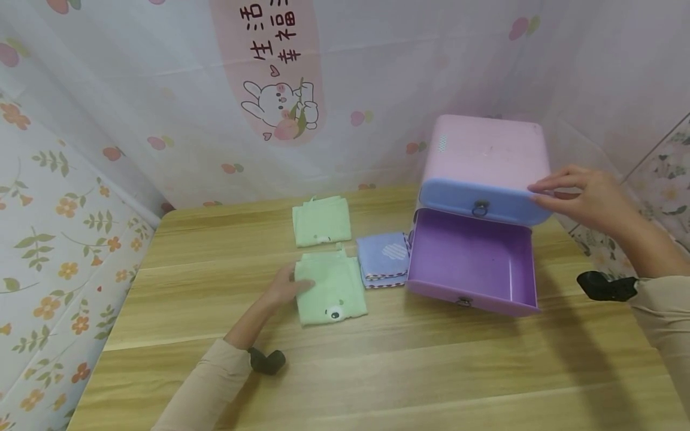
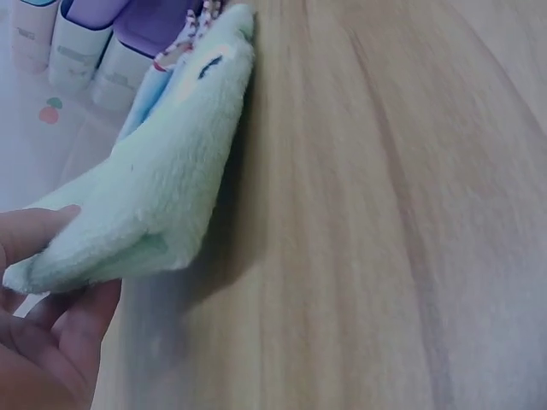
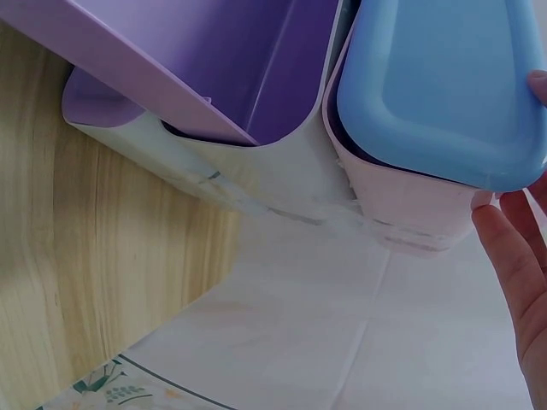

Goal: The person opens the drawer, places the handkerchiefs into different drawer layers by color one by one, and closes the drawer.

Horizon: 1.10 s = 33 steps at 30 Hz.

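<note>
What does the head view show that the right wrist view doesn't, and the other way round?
Only head: the left hand pinching the nearer green cloth, the farther green cloth, and the folded blue cloth. Only right wrist: the bottom purple front beneath the open purple drawer. Both: that open drawer, the blue drawer front with the right hand at its edge, and the wooden tabletop.

Person's left hand (image 1: 284,287) low, pinching, thumb (image 2: 34,232) over fingers (image 2: 85,329) | left forearm (image 1: 215,371) extended forward, sleeved | right hand (image 1: 595,197) higher, pinching between thumb and fingers | right forearm (image 1: 660,308) angled inward, sleeved
</note>
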Each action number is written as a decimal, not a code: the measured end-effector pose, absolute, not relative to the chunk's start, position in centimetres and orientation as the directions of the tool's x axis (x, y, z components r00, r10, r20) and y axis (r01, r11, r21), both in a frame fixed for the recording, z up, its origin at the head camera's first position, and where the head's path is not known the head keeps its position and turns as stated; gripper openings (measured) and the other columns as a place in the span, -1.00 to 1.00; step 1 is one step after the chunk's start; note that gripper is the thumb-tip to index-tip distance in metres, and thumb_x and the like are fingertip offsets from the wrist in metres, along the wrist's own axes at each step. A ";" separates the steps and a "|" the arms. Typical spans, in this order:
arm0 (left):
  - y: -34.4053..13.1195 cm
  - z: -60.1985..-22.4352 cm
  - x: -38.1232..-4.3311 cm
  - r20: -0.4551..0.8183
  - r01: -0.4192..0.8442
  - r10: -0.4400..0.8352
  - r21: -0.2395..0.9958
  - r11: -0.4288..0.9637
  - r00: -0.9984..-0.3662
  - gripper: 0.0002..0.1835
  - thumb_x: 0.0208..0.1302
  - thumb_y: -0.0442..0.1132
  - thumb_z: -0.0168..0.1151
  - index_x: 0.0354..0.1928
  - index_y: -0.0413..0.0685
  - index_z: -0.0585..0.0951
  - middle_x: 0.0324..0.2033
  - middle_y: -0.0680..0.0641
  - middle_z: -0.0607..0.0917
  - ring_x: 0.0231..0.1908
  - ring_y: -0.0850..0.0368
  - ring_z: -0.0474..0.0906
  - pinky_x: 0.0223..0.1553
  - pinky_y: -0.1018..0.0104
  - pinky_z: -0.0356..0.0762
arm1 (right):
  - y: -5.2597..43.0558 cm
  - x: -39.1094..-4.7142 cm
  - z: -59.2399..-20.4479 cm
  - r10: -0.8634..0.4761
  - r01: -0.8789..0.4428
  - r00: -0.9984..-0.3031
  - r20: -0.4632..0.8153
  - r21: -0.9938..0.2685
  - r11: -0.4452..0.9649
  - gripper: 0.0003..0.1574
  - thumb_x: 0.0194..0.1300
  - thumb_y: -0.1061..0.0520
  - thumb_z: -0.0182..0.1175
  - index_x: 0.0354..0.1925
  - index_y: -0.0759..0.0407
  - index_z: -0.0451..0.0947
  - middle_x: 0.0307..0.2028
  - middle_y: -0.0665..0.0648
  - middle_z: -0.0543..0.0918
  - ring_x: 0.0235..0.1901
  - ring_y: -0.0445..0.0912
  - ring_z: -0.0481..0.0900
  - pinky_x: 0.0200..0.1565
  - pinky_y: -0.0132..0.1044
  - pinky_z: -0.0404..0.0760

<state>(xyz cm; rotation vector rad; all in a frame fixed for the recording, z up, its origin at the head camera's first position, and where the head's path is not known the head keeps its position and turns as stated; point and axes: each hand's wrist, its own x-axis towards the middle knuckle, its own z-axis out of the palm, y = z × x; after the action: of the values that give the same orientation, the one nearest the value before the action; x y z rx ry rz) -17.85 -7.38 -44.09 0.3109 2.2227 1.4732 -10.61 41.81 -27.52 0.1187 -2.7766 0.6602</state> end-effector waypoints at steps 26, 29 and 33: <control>-6.7 -40.6 -17.5 -0.151 -0.029 0.518 0.971 0.237 -0.842 -0.55 0.12 -0.37 0.17 0.09 -0.27 0.37 -0.10 -0.24 0.53 -0.22 0.06 0.50 -0.25 0.22 0.53 | 41.9 -10.7 -27.5 -0.013 -0.154 -0.955 0.297 -0.457 0.876 -0.76 -0.02 0.21 0.32 -0.27 0.19 0.64 -0.40 -0.39 0.41 -0.42 -0.46 0.32 -0.47 -0.67 0.31; -6.2 -40.2 -17.4 -0.123 -0.002 0.544 0.976 0.218 -0.830 -0.57 0.11 -0.36 0.18 0.06 -0.28 0.39 -0.13 -0.22 0.55 -0.24 0.08 0.51 -0.27 0.23 0.54 | 41.8 -10.7 -27.5 -0.018 -0.163 -0.953 0.303 -0.460 0.873 -0.76 -0.02 0.21 0.32 -0.28 0.18 0.64 -0.40 -0.39 0.41 -0.41 -0.46 0.32 -0.47 -0.67 0.30; -5.4 -39.3 -17.0 -0.090 0.024 0.564 0.981 0.192 -0.821 -0.59 0.11 -0.37 0.18 0.05 -0.25 0.41 -0.12 -0.19 0.55 -0.21 0.07 0.49 -0.24 0.23 0.52 | 41.9 -10.8 -27.6 -0.032 -0.182 -0.947 0.319 -0.453 0.873 -0.77 -0.03 0.21 0.33 -0.29 0.16 0.65 -0.40 -0.39 0.42 -0.41 -0.46 0.32 -0.46 -0.68 0.30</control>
<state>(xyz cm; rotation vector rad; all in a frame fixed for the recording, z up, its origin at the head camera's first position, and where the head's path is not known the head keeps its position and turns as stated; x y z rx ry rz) -17.04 -5.37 -39.28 0.5492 2.0400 1.6663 -10.77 41.93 -27.60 0.1604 -2.7415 0.7053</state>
